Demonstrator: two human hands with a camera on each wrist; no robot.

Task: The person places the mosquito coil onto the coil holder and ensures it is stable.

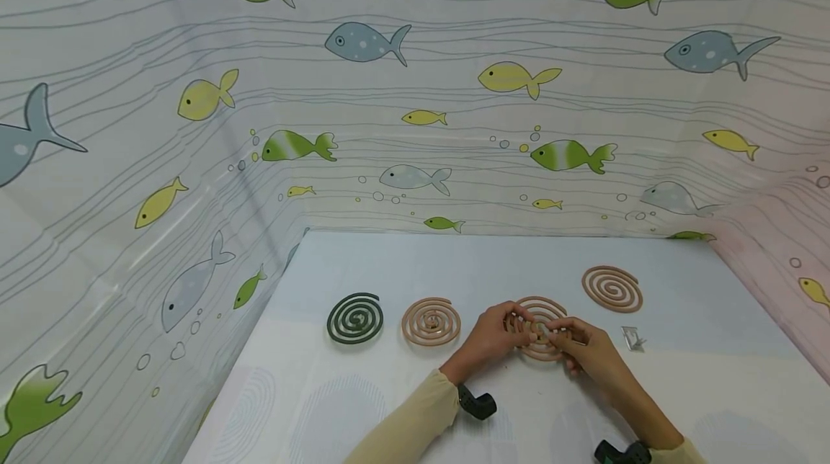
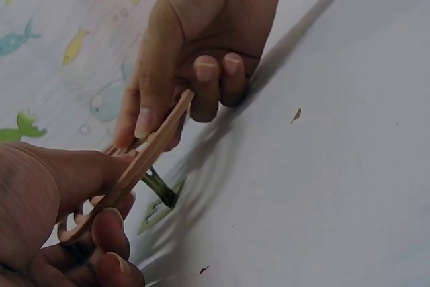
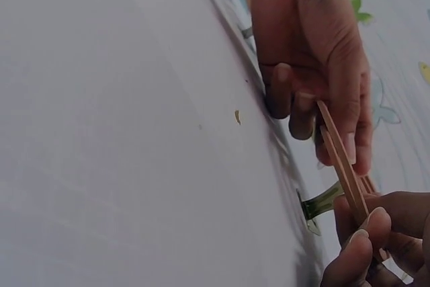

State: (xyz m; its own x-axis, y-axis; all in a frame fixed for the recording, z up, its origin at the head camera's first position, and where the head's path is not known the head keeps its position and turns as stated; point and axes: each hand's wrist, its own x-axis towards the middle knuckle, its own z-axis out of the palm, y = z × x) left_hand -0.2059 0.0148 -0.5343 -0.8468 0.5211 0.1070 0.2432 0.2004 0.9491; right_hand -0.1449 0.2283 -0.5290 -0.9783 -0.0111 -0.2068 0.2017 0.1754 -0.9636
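Observation:
My left hand point(image 1: 489, 334) and right hand point(image 1: 586, 349) hold a brown mosquito coil point(image 2: 156, 144) between them, one at each side. The fingers and thumb of each hand pinch its rings near the middle. In both wrist views the coil is seen edge-on, tilted above the table. Under its centre stands a small metal coil stand point(image 3: 324, 201), its flat base on the table and its upright reaching up to the coil. The fingers hide where stand and coil meet.
A dark green coil point(image 1: 355, 318) and a brown coil point(image 1: 431, 321) lie to the left on the white table point(image 1: 415, 262). Another brown coil point(image 1: 612, 289) lies at the back right, with a loose metal stand point(image 1: 632, 338) in front of it. Fish-patterned sheeting point(image 1: 363, 104) surrounds the table.

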